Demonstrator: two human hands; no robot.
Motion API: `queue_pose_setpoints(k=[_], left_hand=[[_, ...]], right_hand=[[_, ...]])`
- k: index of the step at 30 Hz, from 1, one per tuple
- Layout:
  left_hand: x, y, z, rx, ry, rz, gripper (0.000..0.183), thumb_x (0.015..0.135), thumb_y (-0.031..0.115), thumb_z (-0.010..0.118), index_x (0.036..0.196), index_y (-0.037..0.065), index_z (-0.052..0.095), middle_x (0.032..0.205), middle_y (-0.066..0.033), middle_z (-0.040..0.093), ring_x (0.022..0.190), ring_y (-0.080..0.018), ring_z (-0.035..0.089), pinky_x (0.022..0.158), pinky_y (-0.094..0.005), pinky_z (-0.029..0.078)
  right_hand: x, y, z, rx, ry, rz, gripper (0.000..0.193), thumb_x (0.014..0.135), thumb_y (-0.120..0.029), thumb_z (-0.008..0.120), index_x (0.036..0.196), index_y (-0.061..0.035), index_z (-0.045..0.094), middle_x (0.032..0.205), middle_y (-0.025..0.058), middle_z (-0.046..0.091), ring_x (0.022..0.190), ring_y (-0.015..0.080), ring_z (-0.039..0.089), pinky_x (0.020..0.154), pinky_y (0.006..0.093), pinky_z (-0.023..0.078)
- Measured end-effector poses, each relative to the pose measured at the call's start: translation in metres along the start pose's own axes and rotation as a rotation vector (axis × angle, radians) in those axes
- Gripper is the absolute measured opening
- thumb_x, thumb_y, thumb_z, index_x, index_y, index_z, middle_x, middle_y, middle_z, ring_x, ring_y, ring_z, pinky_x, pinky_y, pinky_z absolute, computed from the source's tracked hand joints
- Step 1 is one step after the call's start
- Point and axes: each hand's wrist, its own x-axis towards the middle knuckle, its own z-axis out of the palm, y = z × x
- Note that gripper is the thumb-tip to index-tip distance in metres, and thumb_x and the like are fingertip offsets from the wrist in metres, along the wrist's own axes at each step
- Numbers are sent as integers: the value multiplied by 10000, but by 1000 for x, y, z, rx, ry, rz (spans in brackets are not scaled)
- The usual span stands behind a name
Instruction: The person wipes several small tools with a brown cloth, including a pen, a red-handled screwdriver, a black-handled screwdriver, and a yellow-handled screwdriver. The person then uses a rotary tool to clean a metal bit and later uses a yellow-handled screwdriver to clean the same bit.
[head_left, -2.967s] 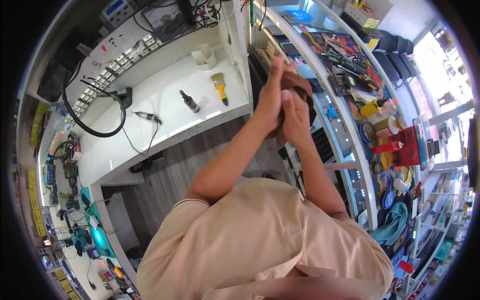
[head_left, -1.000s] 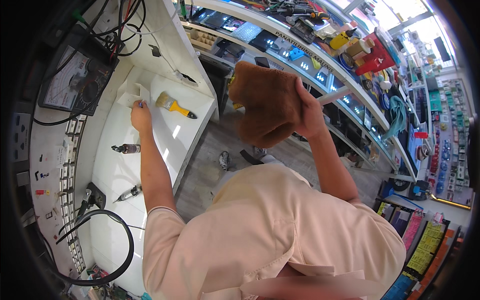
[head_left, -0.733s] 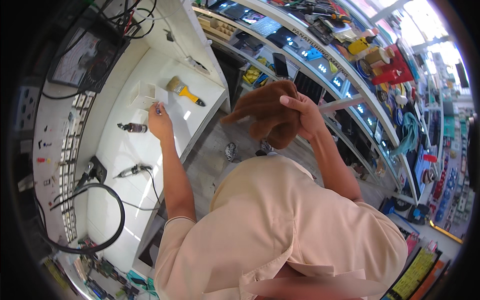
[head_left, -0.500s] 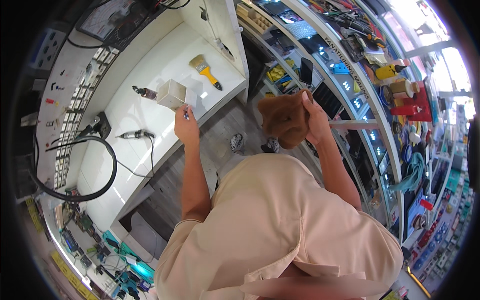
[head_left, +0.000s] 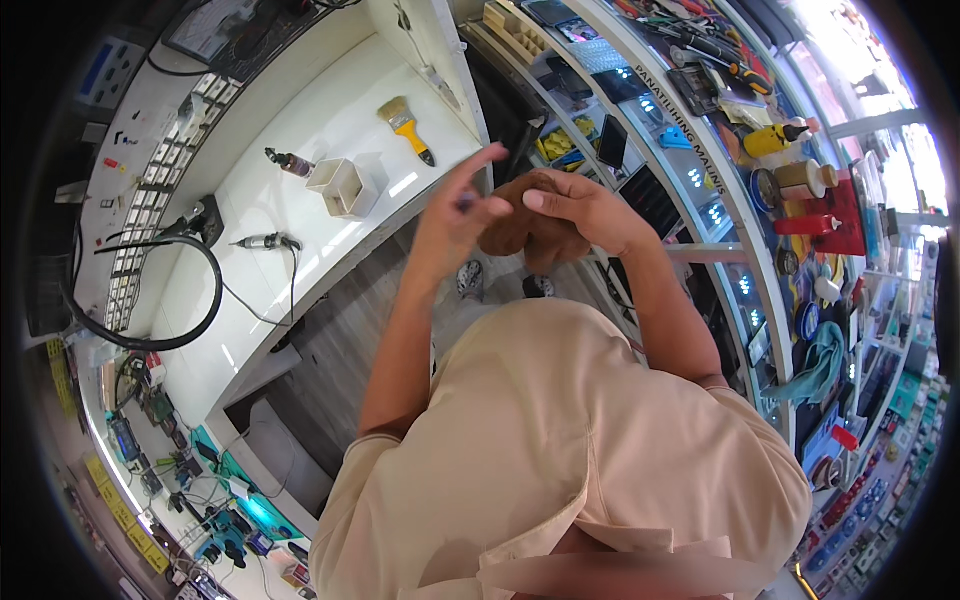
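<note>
My right hand (head_left: pixel 585 205) is closed over a brown crumpled cloth (head_left: pixel 515 230), held in front of my chest above the floor. My left hand (head_left: pixel 455 215) is raised right beside it, fingers spread, its thumb side touching the cloth's left edge. Something small and dark shows at its fingertips; I cannot tell what it is. On the white bench (head_left: pixel 250 290) to the left stands a small white open box (head_left: pixel 342 187), apart from both hands.
On the bench lie a yellow-handled brush (head_left: pixel 405 126), a small dark bottle (head_left: pixel 286 161), a pen-shaped tool on a cord (head_left: pixel 262 241) and a black cable loop (head_left: pixel 175 315). A curved glass counter (head_left: pixel 700 180) with phones, tools and bottles runs along my right.
My left hand set the white box down on the bench, let go and came back to the cloth. My right hand kept hold of the cloth throughout.
</note>
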Motion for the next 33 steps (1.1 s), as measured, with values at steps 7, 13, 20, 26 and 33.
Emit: queue_pose_setpoints(k=[7, 13, 20, 26, 33], left_hand=[[16, 61, 20, 86, -196, -254, 384, 959, 336, 794, 1181, 26, 750, 910, 28, 675, 913, -74, 602, 854, -264, 497], [21, 90, 13, 197, -304, -145, 290, 929, 311, 820, 926, 46, 704, 818, 60, 597, 790, -42, 519, 720, -236, 436], [26, 100, -3, 335, -379, -230, 346, 900, 366, 840, 908, 64, 669, 779, 73, 538, 741, -50, 459, 691, -234, 417], [27, 104, 41, 28, -409, -111, 297, 928, 338, 816, 987, 83, 676, 914, 44, 607, 886, -57, 519, 828, -232, 438], [35, 123, 66, 218, -440, -31, 232, 923, 244, 811, 993, 73, 670, 885, 52, 641, 852, -50, 560, 801, -230, 458]], right_hand=[[0, -45, -38, -616, 123, -22, 421, 897, -391, 821, 1032, 2, 753, 869, 24, 729, 813, 117, 642, 753, 293, 509], [-6, -12, -58, -163, -161, -117, 337, 892, -214, 735, 1142, 13, 732, 1036, 88, 743, 921, 158, 681, 876, 300, 545], [-34, -29, -54, 500, -232, -176, 301, 918, -149, 662, 1160, 24, 708, 998, 91, 713, 1001, 198, 683, 972, 338, 555], [-53, -34, -45, -477, -108, -102, 393, 929, -256, 806, 1231, -43, 672, 953, -3, 679, 944, 94, 593, 831, 280, 487], [-58, -41, -46, -331, -80, -95, 328, 923, -251, 809, 1160, -37, 736, 919, 23, 727, 789, 104, 621, 749, 298, 524]])
